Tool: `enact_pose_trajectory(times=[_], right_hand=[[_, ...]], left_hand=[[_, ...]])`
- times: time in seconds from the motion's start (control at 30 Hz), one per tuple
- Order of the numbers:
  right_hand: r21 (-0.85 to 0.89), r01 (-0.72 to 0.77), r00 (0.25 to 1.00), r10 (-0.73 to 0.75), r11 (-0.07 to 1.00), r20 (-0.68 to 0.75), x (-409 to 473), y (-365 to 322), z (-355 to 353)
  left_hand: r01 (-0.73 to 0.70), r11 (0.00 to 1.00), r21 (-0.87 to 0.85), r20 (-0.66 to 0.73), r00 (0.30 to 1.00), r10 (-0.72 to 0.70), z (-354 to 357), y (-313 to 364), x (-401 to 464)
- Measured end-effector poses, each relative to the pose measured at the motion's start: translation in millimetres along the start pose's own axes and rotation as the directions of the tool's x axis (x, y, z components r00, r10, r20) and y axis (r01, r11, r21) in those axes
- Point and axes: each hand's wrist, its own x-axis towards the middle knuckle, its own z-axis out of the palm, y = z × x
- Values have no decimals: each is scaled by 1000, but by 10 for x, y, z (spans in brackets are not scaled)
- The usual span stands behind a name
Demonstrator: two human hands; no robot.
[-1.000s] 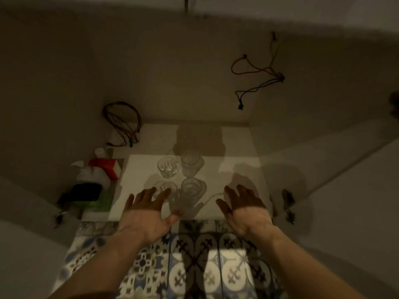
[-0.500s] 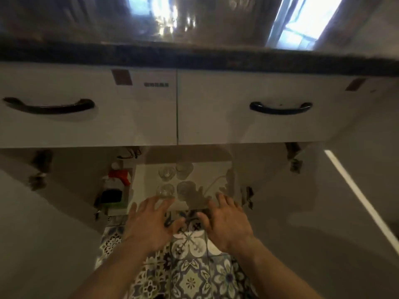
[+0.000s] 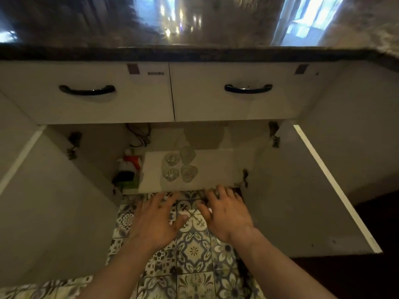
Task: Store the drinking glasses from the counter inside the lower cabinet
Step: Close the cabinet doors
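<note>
Several clear drinking glasses (image 3: 180, 167) stand in a tight cluster on the white floor of the lower cabinet (image 3: 216, 169), left of its middle. Both cabinet doors hang wide open. My left hand (image 3: 156, 219) hovers over the patterned floor tiles just in front of the cabinet's front edge, fingers spread, holding nothing. My right hand (image 3: 226, 212) is beside it at the same distance, also spread and empty. Neither hand touches a glass.
The left cabinet door (image 3: 54, 212) and right cabinet door (image 3: 302, 190) flank my arms. A red-and-white spray bottle (image 3: 129, 162) and a dark-and-green item (image 3: 126, 179) sit at the cabinet's left. Two drawers with black handles (image 3: 248, 89) lie under the dark stone countertop (image 3: 194, 52).
My head has pulled back and up out of the cabinet, so drawers and countertop now show. Both hands have drawn back from the glasses to outside the cabinet, over the floor tiles.
</note>
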Motion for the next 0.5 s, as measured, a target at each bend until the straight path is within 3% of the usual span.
enact_pose_trajectory(times=[0.13,0.27,0.4,0.5], right_hand=[[187,4,1000,-1,982,-20,-55,27,-8],[360,-58,993,90,931,-74,-97,337,-122],[208,-207,941,252,956,-225,-229,936,-304],[62,-427,836,420,902,-352,-380,1377,-476]], left_hand=[[-6,997,-76,-26,1000,4,-87,-213,-101],[9,987,-161,-106,994,-26,-304,-673,-201],[149,987,-56,-290,944,-159,-581,-1497,-340],[328,945,-6,-409,861,-301,-779,-2184,-469]])
